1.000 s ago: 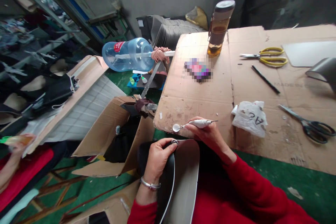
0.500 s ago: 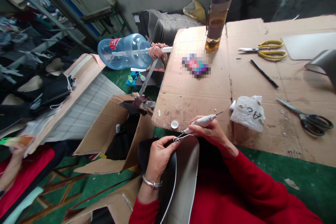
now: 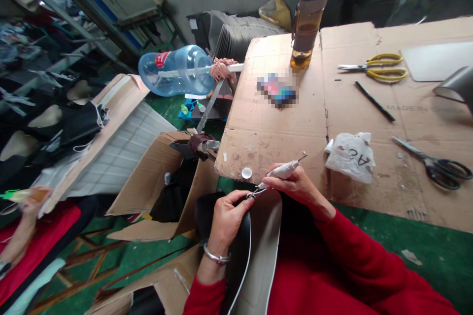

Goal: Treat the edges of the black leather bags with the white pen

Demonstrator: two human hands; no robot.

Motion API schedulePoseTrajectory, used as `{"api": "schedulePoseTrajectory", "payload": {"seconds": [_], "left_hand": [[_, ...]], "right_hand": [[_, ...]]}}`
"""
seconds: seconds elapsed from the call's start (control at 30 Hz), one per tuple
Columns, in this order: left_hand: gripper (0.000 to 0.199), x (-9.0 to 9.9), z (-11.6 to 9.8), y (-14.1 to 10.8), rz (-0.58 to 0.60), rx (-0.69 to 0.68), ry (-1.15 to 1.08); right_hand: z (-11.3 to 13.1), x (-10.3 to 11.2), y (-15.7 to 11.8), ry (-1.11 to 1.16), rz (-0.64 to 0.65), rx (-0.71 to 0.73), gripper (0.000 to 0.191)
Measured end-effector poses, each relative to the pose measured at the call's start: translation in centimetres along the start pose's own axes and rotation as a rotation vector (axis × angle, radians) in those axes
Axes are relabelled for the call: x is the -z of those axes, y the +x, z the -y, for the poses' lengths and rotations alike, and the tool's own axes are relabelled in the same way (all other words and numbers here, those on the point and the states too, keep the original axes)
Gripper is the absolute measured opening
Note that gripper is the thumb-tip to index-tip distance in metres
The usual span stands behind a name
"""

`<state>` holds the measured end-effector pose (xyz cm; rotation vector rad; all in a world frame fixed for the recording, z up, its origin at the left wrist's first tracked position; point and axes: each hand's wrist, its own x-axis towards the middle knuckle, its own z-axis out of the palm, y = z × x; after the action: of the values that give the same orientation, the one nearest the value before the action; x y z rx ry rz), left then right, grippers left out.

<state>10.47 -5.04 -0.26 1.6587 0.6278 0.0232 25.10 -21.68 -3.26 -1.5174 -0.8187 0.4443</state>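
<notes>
My left hand (image 3: 226, 219) pinches a small metal ring (image 3: 251, 196) between thumb and fingers, at the top of a dark, curved piece (image 3: 236, 251) with a thin white edge. My right hand (image 3: 291, 182) is closed around a slim white tube (image 3: 283, 171), perhaps a glue tube. Its narrow end points down-left to the ring, close to my left fingertips. A thin dark rod with a pale tip sticks out above my right hand. Whether the narrow end touches the ring, I cannot tell. A grey panel (image 3: 262, 241) stands beside the dark piece, against my lap.
On the cardboard-covered table (image 3: 273, 142) are a white cap (image 3: 246, 173), a plastic bag (image 3: 351, 157), black scissors (image 3: 439, 167), yellow-handled snips (image 3: 384, 67), a black stick (image 3: 375, 101) and a drink bottle (image 3: 308, 24). An open carton (image 3: 148, 177) stands left; a co-worker's arm (image 3: 22, 236) shows further left.
The white tube in my right hand has tilted slightly, and its narrow end sits a little closer to the ring. My left hand keeps its pinch; the whole view has shifted slightly.
</notes>
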Motion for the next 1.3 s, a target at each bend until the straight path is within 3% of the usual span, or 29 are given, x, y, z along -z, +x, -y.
{"api": "schedulePoseTrajectory", "payload": {"seconds": [0.27,0.47,0.63,0.73,0.8,0.93,1.03,1.17,1.3], "left_hand": [[0.016,0.2,-0.5,-0.3,0.059,-0.008,0.039],[0.012,-0.2,0.0,-0.6,0.104,0.144,-0.093],[0.014,0.5,1.1,-0.6,0.020,0.188,-0.229],[0.019,1.1,1.6,-0.5,-0.048,0.169,-0.250],[0.021,1.3,1.7,-0.5,-0.064,0.145,-0.220],[0.024,1.3,1.4,-0.5,-0.040,0.107,-0.123],[0.022,1.3,1.1,-0.6,-0.030,0.083,-0.064],[0.020,1.5,1.2,-0.4,-0.059,0.055,-0.050],[0.020,1.6,1.6,-0.1,-0.114,0.057,-0.072]], "right_hand": [[0.5,0.3,0.3,0.087,0.076,-0.049,0.034],[0.2,0.6,0.1,0.173,0.123,-0.143,0.036],[0.3,0.1,0.2,0.276,-0.064,-0.144,0.031],[0.3,-0.5,0.3,0.193,-0.226,-0.095,0.029],[0.1,-0.9,0.3,0.124,-0.261,-0.093,0.029],[-0.5,-1.3,0.0,0.024,-0.238,-0.104,0.028],[-0.7,-1.2,0.0,-0.074,-0.227,-0.032,0.026],[-0.5,-0.9,0.1,-0.177,-0.164,0.027,0.026],[-0.4,-1.0,0.1,-0.191,-0.181,0.004,0.029]]}}
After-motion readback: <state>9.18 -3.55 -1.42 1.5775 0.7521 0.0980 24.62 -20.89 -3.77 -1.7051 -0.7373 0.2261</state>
